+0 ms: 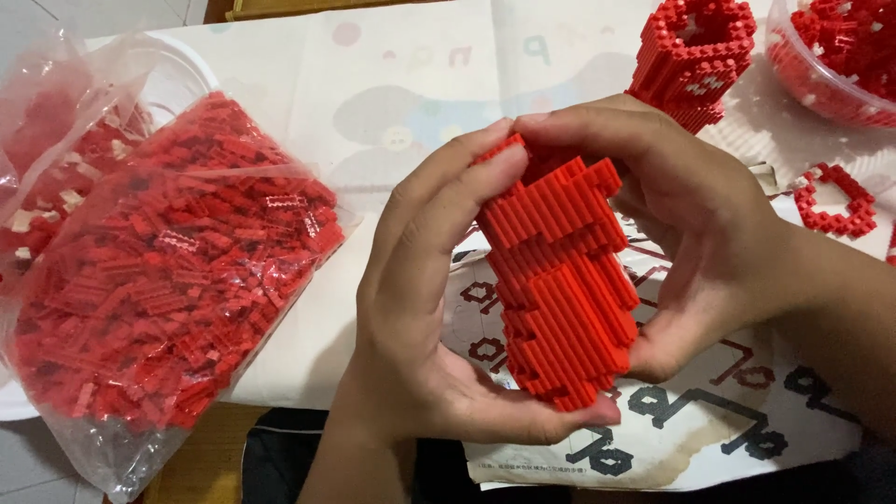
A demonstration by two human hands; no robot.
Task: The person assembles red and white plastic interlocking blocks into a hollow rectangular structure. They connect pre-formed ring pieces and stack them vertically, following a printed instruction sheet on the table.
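A stepped block (560,280) built of many small red bricks is held upright between both hands at the middle of the view. My left hand (420,308) wraps its left side, thumb under the bottom and fingertips on the top edge. My right hand (691,224) cups its right side, fingers arched over the top and meeting the left fingertips. Beneath the hands lies a printed instruction sheet (719,420) with black and red diagrams.
A clear plastic bag (168,280) full of loose red bricks lies at the left, partly on a white plate (19,401). At the back right stand a hollow red brick tower (695,51), a clear bowl of bricks (831,56) and a small red brick ring (835,201).
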